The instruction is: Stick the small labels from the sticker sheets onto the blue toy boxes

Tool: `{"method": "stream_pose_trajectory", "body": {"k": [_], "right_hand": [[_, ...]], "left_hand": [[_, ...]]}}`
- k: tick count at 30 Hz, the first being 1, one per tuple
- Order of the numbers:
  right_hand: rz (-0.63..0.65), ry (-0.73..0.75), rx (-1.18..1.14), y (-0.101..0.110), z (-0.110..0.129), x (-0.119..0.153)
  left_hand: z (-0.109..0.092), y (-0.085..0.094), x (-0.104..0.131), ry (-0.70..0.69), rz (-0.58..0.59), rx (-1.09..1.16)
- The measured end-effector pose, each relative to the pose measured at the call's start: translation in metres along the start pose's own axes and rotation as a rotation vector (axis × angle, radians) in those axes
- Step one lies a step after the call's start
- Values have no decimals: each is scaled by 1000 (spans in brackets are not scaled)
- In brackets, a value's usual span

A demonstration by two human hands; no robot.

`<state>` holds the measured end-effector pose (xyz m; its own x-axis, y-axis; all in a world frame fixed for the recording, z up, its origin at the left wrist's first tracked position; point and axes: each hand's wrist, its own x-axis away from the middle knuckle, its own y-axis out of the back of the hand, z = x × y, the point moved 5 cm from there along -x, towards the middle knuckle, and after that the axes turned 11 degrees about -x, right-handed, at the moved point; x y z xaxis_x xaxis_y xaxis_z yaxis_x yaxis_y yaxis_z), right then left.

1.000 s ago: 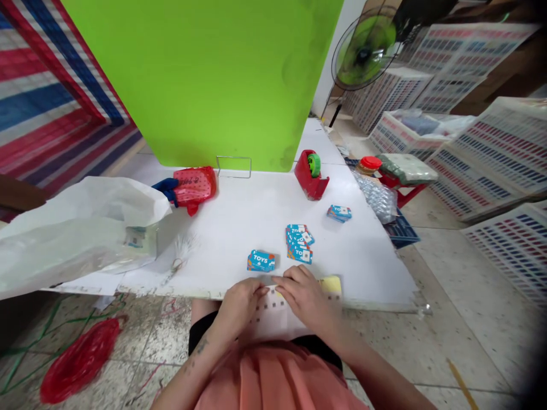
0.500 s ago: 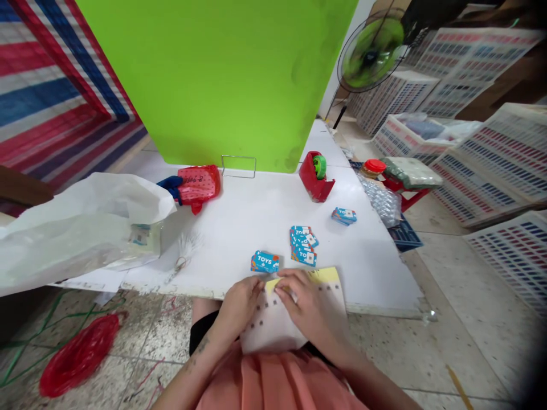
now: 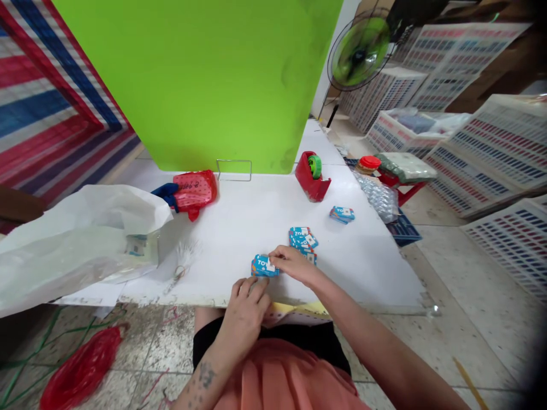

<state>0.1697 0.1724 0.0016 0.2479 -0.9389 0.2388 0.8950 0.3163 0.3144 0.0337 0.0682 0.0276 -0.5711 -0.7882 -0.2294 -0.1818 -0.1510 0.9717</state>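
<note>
My right hand (image 3: pixel 294 265) pinches a small white sticker (image 3: pixel 270 265) over the right part of a stack of blue "TOYS" cards (image 3: pixel 260 265). My left hand (image 3: pixel 247 307) rests at the table's front edge, fingers slightly apart and bent, their tips close to the front of that stack. The sticker sheet (image 3: pixel 299 311), white with a yellow strip, lies tilted at my lap beside the left hand, partly hidden by my right forearm. Behind the right hand are fanned blue cards (image 3: pixel 301 236), each with a small white label where visible. Another labelled card stack (image 3: pixel 342 213) sits farther right.
A red tape dispenser (image 3: pixel 311 176) with green tape stands at the back right. A red plastic pouch (image 3: pixel 194 192) and a white plastic bag (image 3: pixel 85 239) lie left. A green panel (image 3: pixel 205 85) rises behind. White crates (image 3: pixel 482 154) and a fan (image 3: pixel 361 54) are off to the right.
My right hand has moved from the sticker sheet forward to the near card stack, carrying a small sticker. The sheet has dropped and tilted toward my lap. The left hand has shifted slightly toward me.
</note>
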Motion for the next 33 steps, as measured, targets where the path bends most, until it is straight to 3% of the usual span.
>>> {"method": "stream_pose_trajectory", "body": {"k": [19,26,29,33], "right_hand": [[-58,113,120,-5,4,0],[-181,244,190,-4,10,13],[-230,346,221,-4,18,21],[-242,341,168,-1,23,24]], "left_hand": [[7,-2,-7,19,60,-25],[10,-3,-19,29,71,-11],[10,1,-17,21,59,24],[9,5,-4,18,39,40]]}}
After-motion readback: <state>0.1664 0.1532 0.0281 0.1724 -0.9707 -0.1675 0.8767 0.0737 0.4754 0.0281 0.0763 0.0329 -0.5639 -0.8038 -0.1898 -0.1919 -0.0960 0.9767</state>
